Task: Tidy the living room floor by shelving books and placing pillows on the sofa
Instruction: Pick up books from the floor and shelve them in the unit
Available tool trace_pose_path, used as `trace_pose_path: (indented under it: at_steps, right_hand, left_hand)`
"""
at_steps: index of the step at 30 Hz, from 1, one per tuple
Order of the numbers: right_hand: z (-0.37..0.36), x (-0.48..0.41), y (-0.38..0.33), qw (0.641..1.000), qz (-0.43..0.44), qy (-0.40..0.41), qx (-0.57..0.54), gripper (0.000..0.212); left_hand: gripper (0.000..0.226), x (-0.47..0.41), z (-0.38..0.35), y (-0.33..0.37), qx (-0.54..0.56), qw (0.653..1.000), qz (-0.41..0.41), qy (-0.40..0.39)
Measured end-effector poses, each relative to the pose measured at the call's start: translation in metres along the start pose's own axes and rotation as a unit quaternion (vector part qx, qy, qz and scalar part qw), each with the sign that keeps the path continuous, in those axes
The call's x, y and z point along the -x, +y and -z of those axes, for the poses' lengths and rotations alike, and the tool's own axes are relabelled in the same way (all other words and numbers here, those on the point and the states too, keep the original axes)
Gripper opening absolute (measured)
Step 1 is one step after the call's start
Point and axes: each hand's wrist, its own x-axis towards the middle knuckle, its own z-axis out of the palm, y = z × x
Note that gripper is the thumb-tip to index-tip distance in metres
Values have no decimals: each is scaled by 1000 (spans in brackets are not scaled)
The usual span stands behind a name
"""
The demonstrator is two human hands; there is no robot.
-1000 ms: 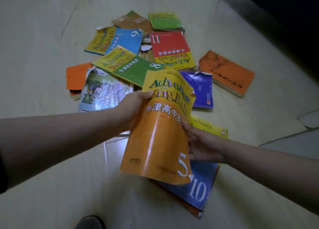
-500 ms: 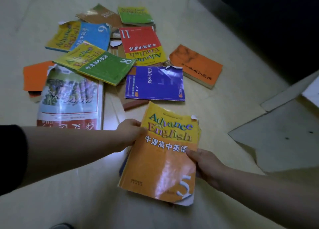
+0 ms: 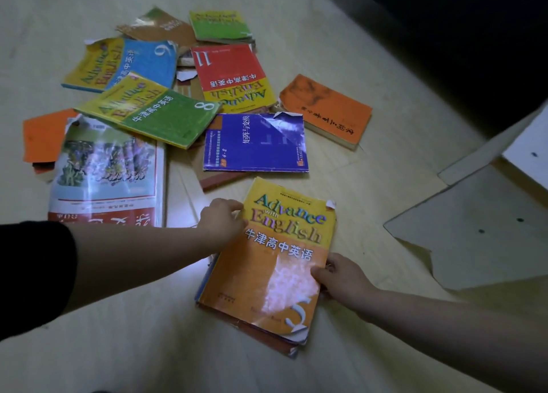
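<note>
Though mostly hidden, stack [image 3: 258,333] beneath textbook [image 3: 267,274].

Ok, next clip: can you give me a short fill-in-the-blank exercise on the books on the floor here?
1. The orange book, held by the left hand and the right hand, bears the number ___.
2. The green book bears the number ___.
3. The book numbered 11 has a yellow and ___ cover.

Missing words: 5; 8; red.
</note>
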Motion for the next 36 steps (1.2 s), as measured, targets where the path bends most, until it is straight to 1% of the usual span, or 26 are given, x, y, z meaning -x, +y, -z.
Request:
trace_pose_path:
  at_steps: [2, 3, 4, 7, 10, 12, 14, 16, 18, 20, 21, 23, 24, 25, 26, 28, 29, 32, 34, 36]
  right_hand:
    - [4, 1, -7, 997, -6, 11, 72, 25]
    - [3, 2, -11, 997, -18, 2, 73, 24]
    - [2, 3, -14, 998, -29, -14, 55, 21]
    - [-5, 1, -16, 997, -59, -47, -26, 30]
    - [-10, -1, -16, 992, -86, -38, -85, 26]
    - [-12, -1, -14, 989, -96, -33, -104, 27]
    - [-12, 0, -10, 986, -109, -27, -124, 20]
    - [-12, 0, -6, 980, -131, -22, -146, 22]
    - [-14, 1, -3, 975, -145, -23, -165, 18]
    - [-18, 0, 0, 971, -152, -22, -180, 15]
    - [-18, 0, 1, 970, -152, -18, -191, 18]
    - [-18, -3, 5, 965, -155, -12, -212, 23]
    - [-18, -3, 6, 963, -158, -14, -219, 20]
    - [-17, -2, 6, 960, -162, -19, -227, 17]
    - [-16, -2, 8, 956, -165, -28, -241, 17]
    - [-15, 0, 11, 942, -176, -53, -281, 23]
    - [-14, 3, 10, 933, -180, -68, -305, 22]
    - [-7, 7, 5, 912, -178, -107, -354, 14]
    - [0, 3, 3, 904, -167, -119, -375, 25]
    - [12, -3, 3, 895, -146, -126, -402, 35]
  left_hand:
    - [22, 1, -3, 0, -2, 1000, 17, -15]
    - [19, 2, -4, -2, -4, 999, 26, -29]
    - [19, 3, -5, -5, -9, 999, 29, -44]
    - [20, 5, -6, -10, -15, 998, 20, -65]
    - [25, 9, -4, -7, 12, 997, 25, -70]
    - [28, 12, -4, -6, 33, 996, 28, -79]
    - [28, 16, -4, -7, 47, 994, 26, -91]
    - [29, 20, -6, -8, 54, 993, 24, -100]
    - [29, 21, -8, -9, 49, 994, 18, -99]
    - [38, 20, -9, -9, 30, 996, 21, -85]
    - [50, 20, -9, -9, 23, 996, 32, -82]
    - [70, 17, -8, -11, 22, 994, 67, -86]
    - [74, 17, -6, -11, 29, 992, 90, -90]
    - [72, 16, -5, -13, 44, 988, 108, -99]
    - [65, 17, -5, -15, 65, 984, 119, -119]
    - [45, 20, -10, -18, 113, 972, 112, -173]
    - [38, 23, -14, -19, 139, 967, 106, -185]
    - [24, 33, -16, -18, 209, 958, 83, -176]
    - [20, 38, -11, -14, 235, 956, 48, -166]
    - [19, 40, -5, -5, 236, 960, 3, -151]
